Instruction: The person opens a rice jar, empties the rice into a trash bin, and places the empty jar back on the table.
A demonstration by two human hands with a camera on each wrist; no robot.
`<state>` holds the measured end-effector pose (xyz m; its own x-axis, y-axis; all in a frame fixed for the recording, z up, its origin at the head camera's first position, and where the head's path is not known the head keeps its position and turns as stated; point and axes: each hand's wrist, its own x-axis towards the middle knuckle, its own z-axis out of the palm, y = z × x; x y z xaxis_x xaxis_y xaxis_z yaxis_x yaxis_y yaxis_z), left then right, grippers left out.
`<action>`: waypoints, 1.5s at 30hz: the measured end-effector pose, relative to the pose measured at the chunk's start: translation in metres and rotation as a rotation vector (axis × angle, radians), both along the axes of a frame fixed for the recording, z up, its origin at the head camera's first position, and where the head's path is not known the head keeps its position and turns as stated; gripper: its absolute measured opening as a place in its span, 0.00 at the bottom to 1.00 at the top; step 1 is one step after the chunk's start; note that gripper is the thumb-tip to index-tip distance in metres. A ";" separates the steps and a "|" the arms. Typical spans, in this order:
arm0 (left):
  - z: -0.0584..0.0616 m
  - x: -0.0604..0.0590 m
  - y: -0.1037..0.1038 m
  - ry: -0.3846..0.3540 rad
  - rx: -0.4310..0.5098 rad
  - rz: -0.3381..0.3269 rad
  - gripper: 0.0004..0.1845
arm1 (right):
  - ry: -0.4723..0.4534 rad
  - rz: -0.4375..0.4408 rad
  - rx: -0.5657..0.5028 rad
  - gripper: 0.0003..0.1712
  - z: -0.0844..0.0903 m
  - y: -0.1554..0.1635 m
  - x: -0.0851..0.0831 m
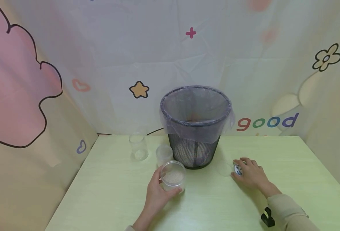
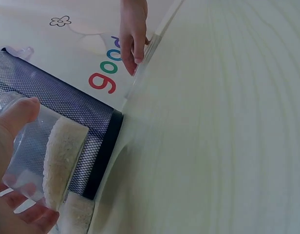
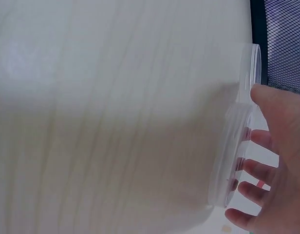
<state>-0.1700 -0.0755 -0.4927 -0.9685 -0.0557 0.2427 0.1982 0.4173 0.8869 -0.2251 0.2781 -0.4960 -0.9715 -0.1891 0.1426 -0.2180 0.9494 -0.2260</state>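
We are curling our left hand [image 1: 155, 195] around a clear jar [image 1: 173, 180] holding pale grains, steadying it upright on the green table [image 1: 274, 154]. Our right hand [image 1: 249, 175] is resting, fingers bent, over a clear lid [image 3: 235, 161] lying flat just beside the lined mesh bin [image 1: 195, 128], keeping it within reach.

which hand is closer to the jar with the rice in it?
Left. The left hand grips the rice jar from the side, in front of the mesh bin. The right hand rests on a lid at the bin's other side, apart from the jar.
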 end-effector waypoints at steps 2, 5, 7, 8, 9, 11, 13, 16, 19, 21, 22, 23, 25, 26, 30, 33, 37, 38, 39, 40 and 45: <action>0.002 -0.001 -0.001 0.011 -0.006 0.001 0.49 | 0.019 0.005 0.007 0.30 0.002 0.000 -0.001; 0.005 -0.001 -0.003 0.029 -0.011 0.000 0.48 | 0.064 0.007 0.002 0.28 0.005 0.000 -0.002; 0.007 -0.002 -0.005 0.042 -0.020 -0.001 0.48 | 0.103 0.010 -0.004 0.26 0.007 0.000 -0.004; 0.009 -0.002 -0.005 0.044 -0.022 -0.002 0.48 | 0.120 0.010 -0.006 0.25 0.008 0.001 -0.006; 0.010 -0.002 -0.006 0.049 -0.025 -0.003 0.48 | 0.140 0.013 -0.004 0.24 0.009 0.001 -0.007; 0.012 -0.002 -0.007 0.051 -0.033 -0.002 0.48 | 0.173 0.013 0.009 0.23 0.011 0.002 -0.009; 0.015 -0.003 -0.009 0.056 -0.037 -0.004 0.48 | 0.202 0.011 0.023 0.22 0.014 0.003 -0.012; 0.019 -0.004 -0.012 0.069 -0.042 0.002 0.47 | 0.232 0.007 0.036 0.21 0.020 0.004 -0.015; 0.023 -0.005 -0.014 0.075 -0.040 0.005 0.46 | 0.249 0.013 0.043 0.21 0.028 0.004 -0.020; 0.027 -0.007 -0.016 0.074 -0.036 0.005 0.46 | 0.242 0.013 0.042 0.20 0.033 0.004 -0.022; 0.028 -0.008 -0.016 0.074 -0.033 0.003 0.46 | 0.238 0.014 0.042 0.20 0.035 0.004 -0.023; 0.030 -0.008 -0.017 0.071 -0.031 0.001 0.46 | 0.229 0.011 0.036 0.20 0.038 0.004 -0.024; 0.033 -0.010 -0.018 0.066 -0.027 -0.002 0.45 | 0.218 0.012 0.024 0.19 0.042 0.003 -0.026; 0.035 -0.011 -0.019 0.063 -0.026 0.000 0.45 | 0.215 0.016 0.019 0.19 0.043 0.003 -0.027; 0.041 -0.014 -0.022 0.069 -0.032 -0.001 0.46 | 0.219 0.039 0.004 0.18 0.049 0.002 -0.031; 0.047 -0.016 -0.025 0.091 -0.051 -0.002 0.46 | 0.209 0.044 -0.002 0.17 0.054 0.002 -0.035; 0.054 -0.021 -0.029 0.117 -0.074 -0.003 0.45 | 0.192 0.042 0.009 0.16 0.063 0.002 -0.041; 0.056 -0.022 -0.031 0.119 -0.077 -0.002 0.45 | 0.186 0.040 0.015 0.16 0.066 0.002 -0.042; 0.057 -0.022 -0.032 0.124 -0.080 -0.001 0.46 | 0.181 0.040 0.021 0.15 0.069 0.002 -0.043; 0.059 -0.023 -0.034 0.128 -0.084 0.002 0.46 | 0.176 0.040 0.026 0.15 0.072 0.002 -0.044; 0.068 -0.024 -0.041 0.140 -0.112 0.019 0.46 | 0.148 0.044 0.041 0.14 0.090 0.003 -0.048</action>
